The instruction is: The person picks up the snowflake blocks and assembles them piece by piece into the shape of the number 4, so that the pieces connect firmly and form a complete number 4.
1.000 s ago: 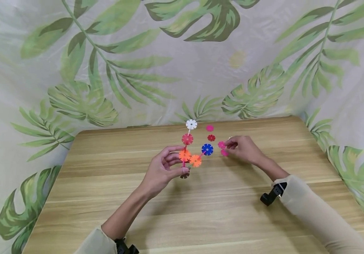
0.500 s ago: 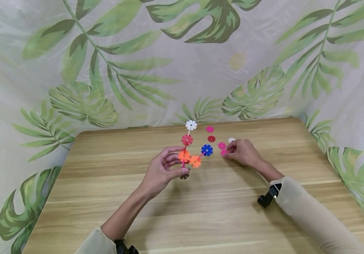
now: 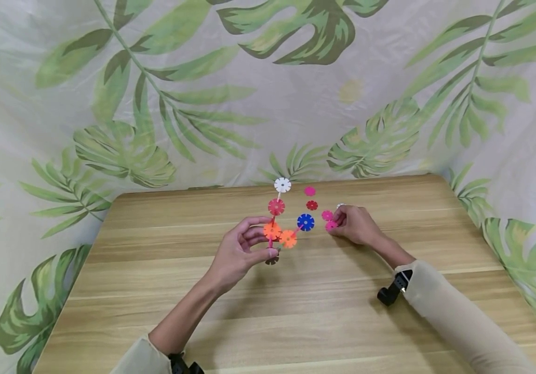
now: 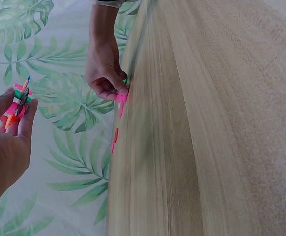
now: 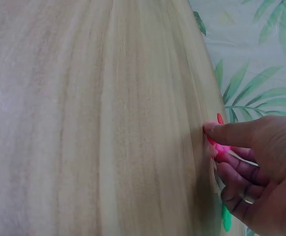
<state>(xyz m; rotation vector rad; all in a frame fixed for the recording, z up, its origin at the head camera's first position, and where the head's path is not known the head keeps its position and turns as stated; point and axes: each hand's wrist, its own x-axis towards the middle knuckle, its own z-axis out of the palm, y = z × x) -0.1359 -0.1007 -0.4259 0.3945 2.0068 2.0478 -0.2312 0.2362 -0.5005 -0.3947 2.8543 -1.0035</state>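
Observation:
My left hand (image 3: pixel 243 248) holds a linked chain of slotted plastic snowflake discs above the table, thumb and fingers pinching its lower part. In the head view a white disc (image 3: pixel 282 185) tops the chain, followed by a red disc (image 3: pixel 276 207) and an orange disc (image 3: pixel 272 230). A second orange disc (image 3: pixel 288 239) and a blue disc (image 3: pixel 305 222) branch to the right. My right hand (image 3: pixel 356 225) is low at the table, thumb and fingers pinching a pink snowflake disc (image 5: pixel 222 149). Another pink disc (image 3: pixel 326 215) lies just beyond its fingertips.
On the wooden table (image 3: pixel 296 332), a dark red disc (image 3: pixel 312 205) and a pink disc (image 3: pixel 310 191) lie farther back. A loose white disc (image 3: pixel 340 206) is partly hidden behind my right hand; a green disc (image 5: pixel 226 219) lies beside it. A leaf-patterned cloth (image 3: pixel 193 93) hangs behind the table.
My right hand has come slightly down and left, and its fingers have closed on the nearer pink disc. My left hand keeps the chain in nearly the same place.

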